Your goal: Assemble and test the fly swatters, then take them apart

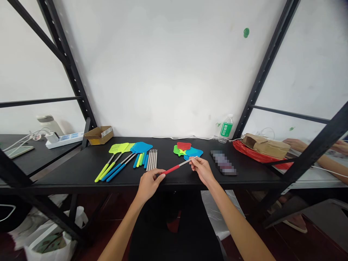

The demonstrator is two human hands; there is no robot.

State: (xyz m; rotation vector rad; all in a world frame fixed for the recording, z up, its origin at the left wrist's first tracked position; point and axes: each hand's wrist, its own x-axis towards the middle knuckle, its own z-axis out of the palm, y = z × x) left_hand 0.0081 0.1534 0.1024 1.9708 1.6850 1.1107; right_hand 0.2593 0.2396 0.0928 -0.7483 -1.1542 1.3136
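Note:
My left hand point(150, 182) is closed on the red grip of a fly swatter handle point(172, 169), held above the table's front edge. At the other end, the fingers of my right hand point(201, 169) pinch its silver rod. Just beyond lies a loose pile of swatter heads: a red head point(184, 145), a green head point(178, 150) and blue heads point(194, 152). To the left, several metal rods point(152, 160) lie side by side near short blue and yellow grips point(140, 160). Farther left rest whole swatters with yellow heads point(119, 148) and blue heads point(141, 147).
A pixelated phone-like object point(223, 163) lies right of my right hand. A water bottle point(226, 128) and a cardboard box point(99, 135) stand at the back. Black shelf posts point(265, 69) flank the table point(73, 165). Another person's arm point(328, 166) is at the far right.

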